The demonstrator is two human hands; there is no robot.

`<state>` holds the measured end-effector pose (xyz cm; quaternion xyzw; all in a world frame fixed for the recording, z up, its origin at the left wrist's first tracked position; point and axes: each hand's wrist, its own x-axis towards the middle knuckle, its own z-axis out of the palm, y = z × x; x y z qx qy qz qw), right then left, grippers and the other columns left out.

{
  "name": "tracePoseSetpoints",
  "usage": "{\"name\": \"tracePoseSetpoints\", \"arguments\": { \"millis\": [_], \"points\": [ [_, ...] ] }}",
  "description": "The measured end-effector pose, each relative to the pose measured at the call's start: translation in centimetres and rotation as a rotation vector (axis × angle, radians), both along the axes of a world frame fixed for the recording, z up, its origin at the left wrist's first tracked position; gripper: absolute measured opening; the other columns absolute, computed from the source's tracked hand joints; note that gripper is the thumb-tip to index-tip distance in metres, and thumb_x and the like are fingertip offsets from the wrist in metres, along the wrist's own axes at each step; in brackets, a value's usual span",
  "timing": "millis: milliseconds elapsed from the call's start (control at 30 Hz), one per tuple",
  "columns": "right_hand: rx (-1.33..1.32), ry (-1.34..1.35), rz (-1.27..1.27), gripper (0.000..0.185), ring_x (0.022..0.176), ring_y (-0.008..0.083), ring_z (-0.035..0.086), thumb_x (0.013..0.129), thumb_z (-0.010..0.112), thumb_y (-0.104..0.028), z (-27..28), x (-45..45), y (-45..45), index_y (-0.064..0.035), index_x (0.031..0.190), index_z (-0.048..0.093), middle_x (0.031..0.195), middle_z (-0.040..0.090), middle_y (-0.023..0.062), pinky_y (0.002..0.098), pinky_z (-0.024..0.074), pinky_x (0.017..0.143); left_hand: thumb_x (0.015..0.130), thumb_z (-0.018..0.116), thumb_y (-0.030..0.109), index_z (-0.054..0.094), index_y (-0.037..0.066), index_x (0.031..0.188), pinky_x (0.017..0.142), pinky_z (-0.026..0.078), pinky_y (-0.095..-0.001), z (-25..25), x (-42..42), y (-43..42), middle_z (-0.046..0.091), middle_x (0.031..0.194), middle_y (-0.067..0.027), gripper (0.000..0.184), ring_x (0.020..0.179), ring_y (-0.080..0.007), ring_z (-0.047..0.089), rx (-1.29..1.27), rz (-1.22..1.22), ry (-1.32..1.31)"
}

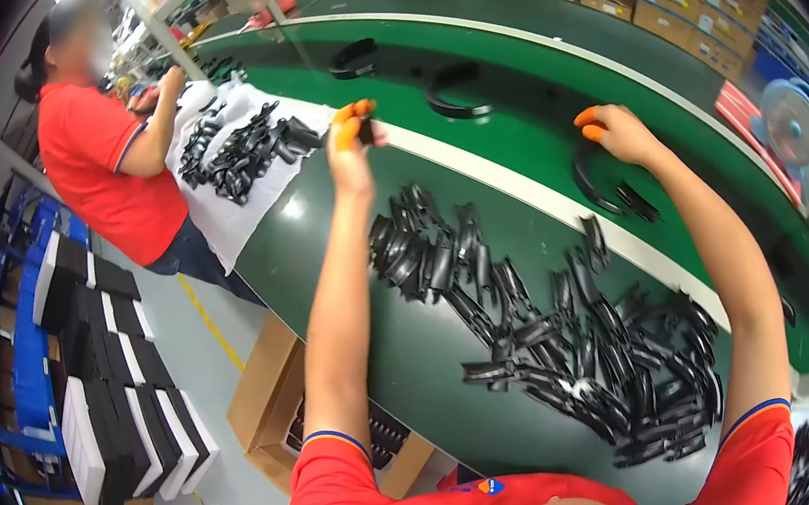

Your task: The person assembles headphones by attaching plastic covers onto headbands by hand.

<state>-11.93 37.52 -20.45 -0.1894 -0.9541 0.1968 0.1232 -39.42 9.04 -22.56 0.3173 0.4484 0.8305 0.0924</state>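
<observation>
My left hand (351, 154), with orange covers on its fingertips, is raised over the far left edge of the dark green table. Its fingers are closed around a small black part (368, 132), mostly hidden. My right hand (619, 135), also in orange finger covers, reaches over the green conveyor belt. Its fingers pinch the upper end of a black curved band (588, 180). A short black piece (637, 202) is close to that band's lower end. Between my arms, a large heap of glossy black curved parts (585, 352) covers much of the table.
Two more curved black bands (455, 97) lie farther along the belt (532, 148). A co-worker in a red shirt (105, 167) stands at the left beside a white cloth (294, 110) with black parts. An open carton (273, 407) sits below the table edge. A blue fan (792, 124) is at right.
</observation>
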Motion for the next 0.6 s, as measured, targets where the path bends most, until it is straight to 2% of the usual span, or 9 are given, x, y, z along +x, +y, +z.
{"name": "tracePoseSetpoints", "arguments": {
  "millis": [67, 100, 167, 267, 333, 433, 500, 567, 600],
  "points": [
    [-0.017, 0.037, -0.087, 0.038, 0.118, 0.028, 0.057, 0.089, 0.057, -0.012, -4.1, -4.1, 5.3, -0.0034, 0.126, 0.056, 0.127, 0.06, 0.0154, 0.0381, 0.0443, 0.099, 0.095, 0.048, 0.021, 0.059, 0.004, 0.112, 0.067, 0.049, -0.0306, 0.2, -1.0, 2.7, 0.064, 0.097, -0.0095, 0.026, 0.072, -0.0161, 0.058, 0.092, -0.123, 0.059],
    [0.031, 0.066, -0.145, 0.045, 0.124, 0.0289, 0.052, 0.09, 0.057, -0.014, -5.1, -5.7, 6.6, -0.005, 0.133, 0.05, 0.133, 0.055, 0.0161, 0.0383, 0.0404, 0.104, 0.094, 0.045, 0.023, 0.058, 0.001, 0.111, 0.069, 0.047, -0.0311, 1.7, 0.2, 3.6, 0.06, 0.081, -0.0077, 0.03, 0.073, -0.0174, 0.057, 0.013, -0.003, 0.035],
    [0.01, 0.149, -0.193, 0.053, 0.134, 0.0334, 0.041, 0.091, 0.057, -0.025, -8.2, -8.5, 11.0, -0.009, 0.14, 0.045, 0.14, 0.048, 0.0191, 0.0397, 0.0325, 0.111, 0.095, 0.044, 0.019, 0.059, 0.001, 0.112, 0.069, 0.048, -0.0305, 3.8, 0.9, 4.6, 0.06, 0.078, -0.0067, 0.029, 0.071, -0.0167, 0.057, -0.018, -0.011, 0.042],
    [0.049, 0.233, -0.116, 0.043, 0.13, 0.0317, 0.046, 0.092, 0.056, -0.022, -13.7, -11.4, 18.2, -0.0048, 0.131, 0.054, 0.136, 0.052, 0.0195, 0.0392, 0.0339, 0.109, 0.093, 0.042, 0.02, 0.055, 0.002, 0.117, 0.072, 0.048, -0.0309, 4.5, -0.1, 4.6, 0.061, 0.089, -0.0091, 0.033, 0.077, -0.0171, 0.058, 0.042, -0.144, 0.164],
    [-0.019, 0.172, -0.108, 0.031, 0.117, 0.0293, 0.056, 0.095, 0.05, -0.018, -13.5, -11.9, 18.8, -0.0009, 0.118, 0.062, 0.12, 0.063, 0.0187, 0.0365, 0.0409, 0.101, 0.091, 0.041, 0.019, 0.056, 0.003, 0.113, 0.071, 0.046, -0.0291, 4.8, -0.4, 3.6, 0.06, 0.083, -0.0073, 0.03, 0.073, -0.0157, 0.057, -0.001, -0.127, 0.139],
    [0.003, 0.283, -0.151, 0.03, 0.112, 0.0293, 0.059, 0.095, 0.049, -0.017, -13.3, -12.0, 17.8, 0.0005, 0.114, 0.063, 0.115, 0.065, 0.0185, 0.0356, 0.0433, 0.097, 0.091, 0.04, 0.017, 0.058, 0.005, 0.105, 0.066, 0.044, -0.0264, 5.1, -1.2, 3.0, 0.06, 0.073, -0.0043, 0.026, 0.065, -0.0136, 0.056, 0.013, -0.055, 0.037],
    [0.043, 0.297, -0.123, 0.032, 0.112, 0.0259, 0.06, 0.097, 0.048, -0.023, -10.7, -11.6, 16.2, -0.0013, 0.115, 0.064, 0.116, 0.066, 0.0134, 0.0338, 0.042, 0.099, 0.091, 0.04, 0.016, 0.058, 0.004, 0.104, 0.066, 0.046, -0.027, 5.4, -1.3, 2.6, 0.06, 0.074, -0.005, 0.025, 0.067, -0.0139, 0.056, -0.002, -0.037, 0.023],
    [-0.316, 0.574, -0.212, 0.036, 0.111, 0.0213, 0.061, 0.098, 0.049, -0.03, -5.4, -11.1, 9.4, -0.0027, 0.114, 0.065, 0.115, 0.067, 0.0093, 0.0333, 0.0417, 0.1, 0.092, 0.041, 0.016, 0.057, 0.004, 0.104, 0.068, 0.047, -0.0281, 5.4, -1.1, 2.8, 0.059, 0.075, -0.0061, 0.023, 0.069, -0.0142, 0.056, -0.01, -0.021, 0.05],
    [-0.395, 0.688, -0.121, 0.037, 0.111, 0.02, 0.061, 0.098, 0.049, -0.033, -5.0, -11.2, 9.6, -0.0033, 0.115, 0.065, 0.115, 0.067, 0.0086, 0.0333, 0.0415, 0.1, 0.092, 0.041, 0.016, 0.058, 0.004, 0.104, 0.068, 0.047, -0.028, 5.3, -1.0, 3.1, 0.059, 0.076, -0.0061, 0.023, 0.069, -0.0142, 0.056, -0.004, -0.035, 0.046]
  ]
}}
